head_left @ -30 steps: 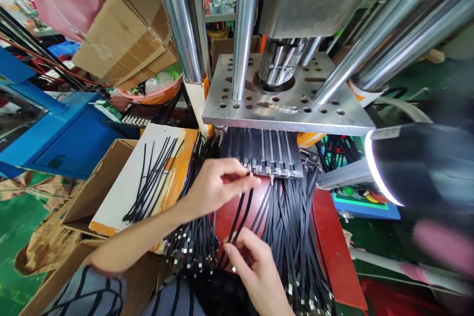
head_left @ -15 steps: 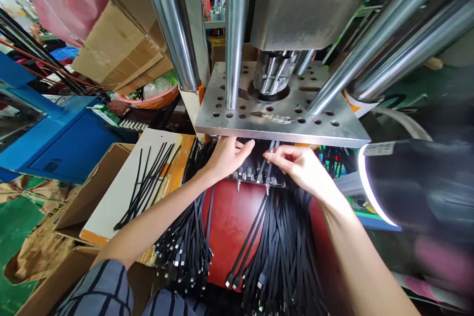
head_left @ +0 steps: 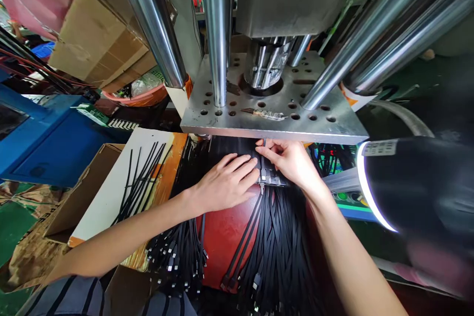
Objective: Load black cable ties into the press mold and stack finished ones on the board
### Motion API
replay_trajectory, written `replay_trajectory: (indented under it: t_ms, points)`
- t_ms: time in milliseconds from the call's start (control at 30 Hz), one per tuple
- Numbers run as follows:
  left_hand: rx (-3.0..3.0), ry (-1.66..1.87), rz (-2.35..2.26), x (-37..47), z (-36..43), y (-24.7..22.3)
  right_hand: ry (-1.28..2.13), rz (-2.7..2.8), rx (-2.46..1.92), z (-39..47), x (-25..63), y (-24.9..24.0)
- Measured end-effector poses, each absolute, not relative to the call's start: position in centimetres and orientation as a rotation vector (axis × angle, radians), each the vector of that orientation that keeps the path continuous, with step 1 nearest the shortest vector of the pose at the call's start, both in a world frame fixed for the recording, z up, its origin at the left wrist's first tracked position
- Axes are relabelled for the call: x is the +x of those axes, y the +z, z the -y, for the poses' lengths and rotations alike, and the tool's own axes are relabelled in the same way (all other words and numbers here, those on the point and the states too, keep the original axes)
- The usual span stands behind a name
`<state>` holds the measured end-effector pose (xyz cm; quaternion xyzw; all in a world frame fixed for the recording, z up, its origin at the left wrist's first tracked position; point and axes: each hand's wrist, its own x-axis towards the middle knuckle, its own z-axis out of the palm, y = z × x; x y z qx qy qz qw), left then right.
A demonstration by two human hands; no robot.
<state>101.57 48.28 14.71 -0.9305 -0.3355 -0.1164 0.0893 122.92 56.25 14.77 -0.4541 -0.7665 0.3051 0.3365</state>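
My right hand (head_left: pixel 291 160) is closed in a pinch on a flat black cable (head_left: pixel 262 162), below the front edge of the steel press plate (head_left: pixel 276 132). My left hand (head_left: pixel 231 182) lies palm down with fingers stretched out over the metal connector fixture (head_left: pixel 274 180), its fingertips beside that cable. Most of the fixture's left part is hidden under those fingers. From the fixture a thick bunch of black cables (head_left: pixel 285 242) hangs down over the red surface (head_left: pixel 218 247). Whether my left fingertips press on a connector I cannot tell.
Steel columns (head_left: pixel 219 34) rise from the plate around a ram (head_left: pixel 266 61). A lit ring lamp (head_left: pixel 374 185) stands close on the right. To the left, loose cables (head_left: pixel 142 182) lie on a white board (head_left: pixel 99 207), and another cable bunch (head_left: pixel 177 252) hangs beside it.
My left hand has come down from under the plate's edge and now lies flat over the fixture. My right hand keeps its pinch near the same spot. The whole view has shifted slightly.
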Motion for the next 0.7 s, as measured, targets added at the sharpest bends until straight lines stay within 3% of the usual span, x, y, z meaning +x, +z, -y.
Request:
replay_trajectory:
  t_ms: [167, 367, 500, 700]
  points:
    - [-2.700, -0.343, 1.159, 102.7, -46.8, 14.1, 0.668, 1.966, -1.268, -55.8, 122.8, 15.2]
    - [-2.700, -0.351, 1.294, 103.6, -46.0, 13.9, 0.117, 2.289, -1.310, -50.7, 123.2, 15.5]
    - [-2.744, -0.405, 1.385, 103.6, -47.6, 14.9, -0.225, 2.446, -1.574, -50.2, 122.5, 15.2]
    - [-2.772, -0.376, 1.422, 103.3, -50.6, 15.8, 0.028, 2.402, -1.464, -52.2, 123.3, 15.5]
